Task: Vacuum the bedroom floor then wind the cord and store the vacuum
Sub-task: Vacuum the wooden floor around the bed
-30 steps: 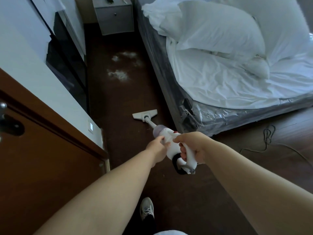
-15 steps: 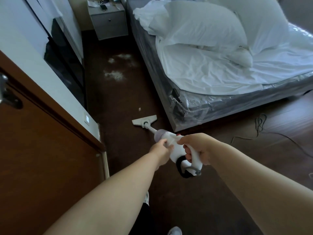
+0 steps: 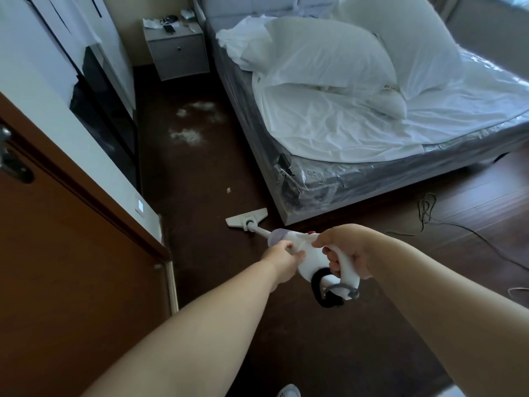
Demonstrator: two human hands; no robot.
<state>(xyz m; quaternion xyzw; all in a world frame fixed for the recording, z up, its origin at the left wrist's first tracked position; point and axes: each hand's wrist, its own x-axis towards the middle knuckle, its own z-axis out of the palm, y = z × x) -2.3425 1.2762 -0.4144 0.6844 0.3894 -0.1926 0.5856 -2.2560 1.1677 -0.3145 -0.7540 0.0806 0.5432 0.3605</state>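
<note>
Currently both hands hold the vacuum (image 3: 307, 260): right hand (image 3: 347, 250) curled round its rear handle, left hand (image 3: 282, 257) pinching the body just ahead. Nozzle (image 3: 246, 219) lies flat on the floor (image 3: 200, 253) just off the bed (image 3: 372, 124) corner, well short of the white dust (image 3: 186, 135) beside the bed. Cord (image 3: 426, 209) lies loose on the floor past the bed's foot.

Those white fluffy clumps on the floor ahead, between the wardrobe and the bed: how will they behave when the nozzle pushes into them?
The white clumps look wispy and loose, so probably very light and apt to scatter or drift rather than slide as one piece. They lie in several patches, so likely several passes of the nozzle are needed.
</note>
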